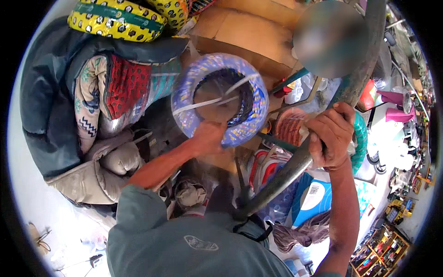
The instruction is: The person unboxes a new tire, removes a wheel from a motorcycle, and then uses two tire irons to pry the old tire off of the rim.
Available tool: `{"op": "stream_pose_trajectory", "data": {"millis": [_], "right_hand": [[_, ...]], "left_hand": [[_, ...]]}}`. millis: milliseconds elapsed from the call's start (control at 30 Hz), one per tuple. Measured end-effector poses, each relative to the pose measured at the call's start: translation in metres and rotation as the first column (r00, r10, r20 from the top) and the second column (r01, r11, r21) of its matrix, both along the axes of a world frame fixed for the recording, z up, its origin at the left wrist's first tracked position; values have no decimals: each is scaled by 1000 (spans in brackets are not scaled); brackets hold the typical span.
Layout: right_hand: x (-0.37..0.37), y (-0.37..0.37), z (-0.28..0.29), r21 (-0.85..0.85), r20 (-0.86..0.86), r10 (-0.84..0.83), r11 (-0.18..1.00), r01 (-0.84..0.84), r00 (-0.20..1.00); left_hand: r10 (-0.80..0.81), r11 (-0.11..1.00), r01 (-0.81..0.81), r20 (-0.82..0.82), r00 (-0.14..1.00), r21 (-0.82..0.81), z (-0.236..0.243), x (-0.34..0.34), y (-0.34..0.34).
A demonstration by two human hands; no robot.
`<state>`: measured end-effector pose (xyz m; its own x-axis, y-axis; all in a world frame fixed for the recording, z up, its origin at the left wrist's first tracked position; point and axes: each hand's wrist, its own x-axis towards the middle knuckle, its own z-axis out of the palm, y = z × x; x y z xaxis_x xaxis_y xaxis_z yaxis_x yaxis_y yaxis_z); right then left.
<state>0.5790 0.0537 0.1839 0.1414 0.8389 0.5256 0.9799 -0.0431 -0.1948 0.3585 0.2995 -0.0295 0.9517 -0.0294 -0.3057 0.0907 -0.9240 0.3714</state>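
Note:
My left hand (210,137) is closed round the lower rim of a tyre (185,99) wrapped in shiny blue patterned film. Pale straps run across the tyre's open middle. The fingertips are partly hidden behind the rim, and the tyre hangs in front of my chest with its face toward me. To the right, my right hand (333,137) is wrapped round a thick, worn metal pole (295,167), which slants from my waist up to the top right. The thumb lies on the near side of the pole.
Tyres in yellow wrapping (117,21) lie at the top left above a dark padded seat (44,106) piled with folded fabric. Brown cardboard boxes (249,30) stand beyond the blue tyre. Right of the pole are coiled red hose (290,125) and a blue-and-white box (309,196).

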Motion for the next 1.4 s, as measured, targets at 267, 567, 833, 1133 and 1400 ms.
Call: {"op": "stream_pose_trajectory", "data": {"millis": [267, 567, 833, 1133, 1400], "right_hand": [[0, -4, 1, -36, 15, -5, 999, 6, 1000], [-3, 11, 11, -39, 43, 0, 999, 1, 999], [-5, 1, 5, -89, 66, -51, 994, 57, 996], [-1, -2, 3, -131, 82, -9, 991, 20, 997], [0, 0, 3, -103, 93, 14, 995, -4, 996]], "left_hand": [[-52, 964, 109, -230, 972, 243, -109, -59, -5], [567, -412, -698, -764, 307, -586, -266, -36, 8], [768, -621, -268, -640, -16, -737, -264, -30, 20], [566, -812, -96, -817, 110, -575, -245, -13, 39], [521, -851, 35, -851, -66, -524, -256, -156, -44]]}}
